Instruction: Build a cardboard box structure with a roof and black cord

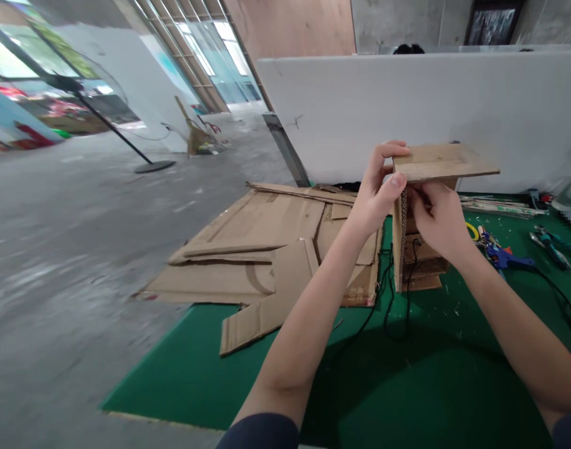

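A small cardboard structure (419, 249) stands upright on the green table (407, 380); a flat cardboard panel (447, 161) lies across its top. My left hand (376, 190) pinches the left corner of that top panel, thumb under the edge and fingers curled over it. My right hand (437, 218) is closed against the structure's front, just below the panel, with its fingertips hidden inside. The upright side wall (398, 243) shows its corrugated edge between my two hands.
Flattened cardboard sheets (271, 249) are piled over the table's left end. A black cable (393, 299) loops near the structure. A blue glue gun (500, 254), pliers (550, 244) and sticks (495, 206) lie at right. A white partition (430, 106) stands behind; grey floor at left.
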`<act>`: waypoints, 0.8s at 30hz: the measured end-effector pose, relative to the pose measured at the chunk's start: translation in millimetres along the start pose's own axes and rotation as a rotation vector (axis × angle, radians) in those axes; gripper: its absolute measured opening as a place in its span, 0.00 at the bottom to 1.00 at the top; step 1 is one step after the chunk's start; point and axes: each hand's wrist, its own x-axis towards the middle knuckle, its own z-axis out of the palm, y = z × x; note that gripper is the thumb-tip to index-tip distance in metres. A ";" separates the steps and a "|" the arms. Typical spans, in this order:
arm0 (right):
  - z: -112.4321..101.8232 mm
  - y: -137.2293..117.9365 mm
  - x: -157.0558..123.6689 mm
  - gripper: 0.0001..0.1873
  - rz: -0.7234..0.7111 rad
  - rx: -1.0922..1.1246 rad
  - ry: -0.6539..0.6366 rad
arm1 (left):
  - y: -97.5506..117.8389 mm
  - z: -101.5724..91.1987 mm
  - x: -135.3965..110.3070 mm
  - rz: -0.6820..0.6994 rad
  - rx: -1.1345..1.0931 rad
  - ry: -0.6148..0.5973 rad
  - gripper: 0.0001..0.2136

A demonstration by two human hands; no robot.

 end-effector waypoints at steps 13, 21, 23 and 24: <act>-17.8 6.9 -3.8 0.08 0.074 -0.145 -0.406 | -11.4 1.1 5.4 0.073 -0.112 0.021 0.25; -37.5 -6.1 -16.0 0.16 -0.003 -0.597 -0.871 | -12.1 1.3 6.8 0.062 -0.178 0.002 0.24; -34.9 -5.8 -23.8 0.21 -0.014 -0.684 -0.991 | -9.6 1.0 6.6 0.035 -0.175 -0.004 0.25; -31.8 -4.8 -27.6 0.21 -0.011 -0.731 -1.016 | -9.3 0.8 6.6 0.025 -0.176 -0.002 0.26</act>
